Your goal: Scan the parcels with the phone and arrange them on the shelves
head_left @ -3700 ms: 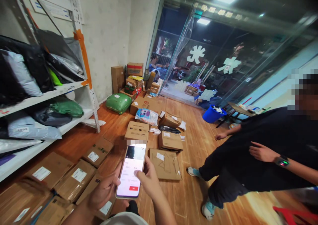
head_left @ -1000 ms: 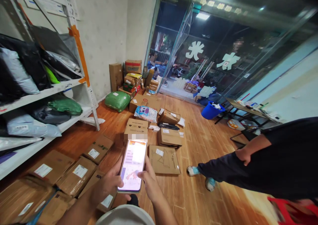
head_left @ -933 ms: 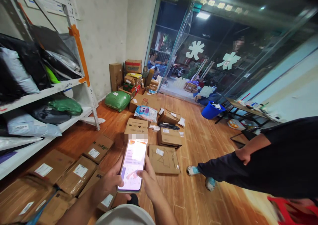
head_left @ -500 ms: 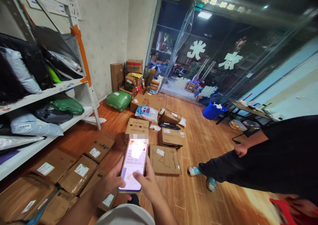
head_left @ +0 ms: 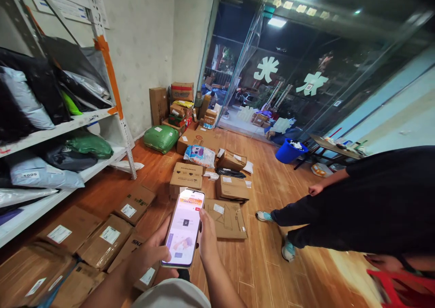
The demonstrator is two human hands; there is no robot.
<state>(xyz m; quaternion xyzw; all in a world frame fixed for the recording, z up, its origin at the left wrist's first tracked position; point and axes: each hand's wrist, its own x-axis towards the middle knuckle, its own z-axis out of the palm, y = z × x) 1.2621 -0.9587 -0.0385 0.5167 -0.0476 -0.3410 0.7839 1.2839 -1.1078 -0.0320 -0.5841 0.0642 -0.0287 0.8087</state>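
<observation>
In the head view, both hands share one phone (head_left: 181,240), its lit screen tipped up toward the wearer: the left hand (head_left: 149,250) is curled round its left edge, thumb over the lower corner of the screen, and the right hand (head_left: 208,236) is closed along its right edge, so neither grip has any slack. Half a second ago the right thumb lay over the lower part of the screen; it now sits at the upper right edge, beside a small red patch, and a dark square has appeared mid-screen. Beyond the grip, the printed carton (head_left: 186,177) stands on the floor (head_left: 258,262); just right of it lies a flat box (head_left: 226,222), and labelled boxes (head_left: 106,239) sit to its left. Well to the right, the co-worker's hand (head_left: 316,189) has swung forward from where it hung lower, near the thigh.
</observation>
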